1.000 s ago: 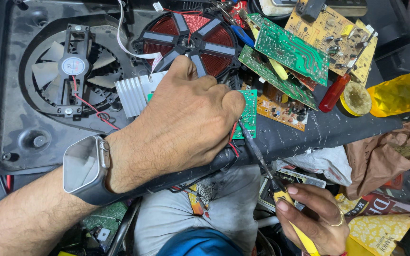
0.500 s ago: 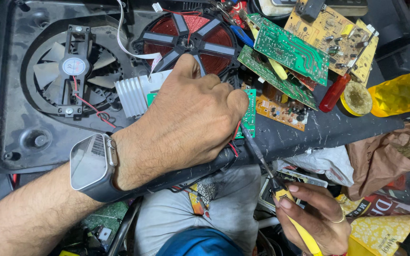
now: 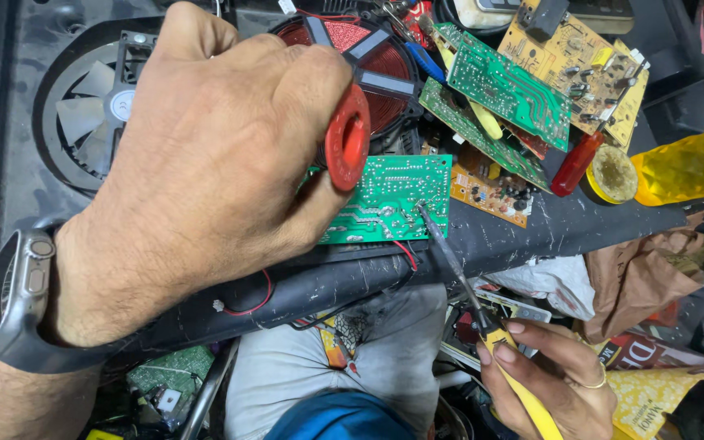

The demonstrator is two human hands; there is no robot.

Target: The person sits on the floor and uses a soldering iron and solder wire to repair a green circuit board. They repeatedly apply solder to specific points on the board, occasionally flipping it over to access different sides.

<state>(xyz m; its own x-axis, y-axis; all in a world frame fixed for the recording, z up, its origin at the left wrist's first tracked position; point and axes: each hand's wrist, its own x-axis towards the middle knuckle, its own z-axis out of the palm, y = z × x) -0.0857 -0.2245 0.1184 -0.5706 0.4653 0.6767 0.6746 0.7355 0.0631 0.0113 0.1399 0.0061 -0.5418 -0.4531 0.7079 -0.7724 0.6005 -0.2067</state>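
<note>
Left hand (image 3: 205, 163) pinching red round solder spool (image 3: 347, 147) over green printed circuit board (image 3: 389, 200) near front edge of black appliance housing (image 3: 547, 224). Right hand (image 3: 552, 375) gripping yellow-handled soldering iron (image 3: 458, 273), tip touching board. Risks: tip skidding off joint, bridging neighbouring pads; unclamped board shifting.

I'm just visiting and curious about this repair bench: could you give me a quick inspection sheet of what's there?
Surface: black appliance shell with fan and red coil.
Job's things: green circuit board; soldering iron tip touching it.
Clutter: loose boards, tape roll, yellow bag.
Hands: left hand holds red solder spool; right hand grips iron's yellow handle.
Cables: red wire at front edge.
Surroundings: papers and rags below.
</note>
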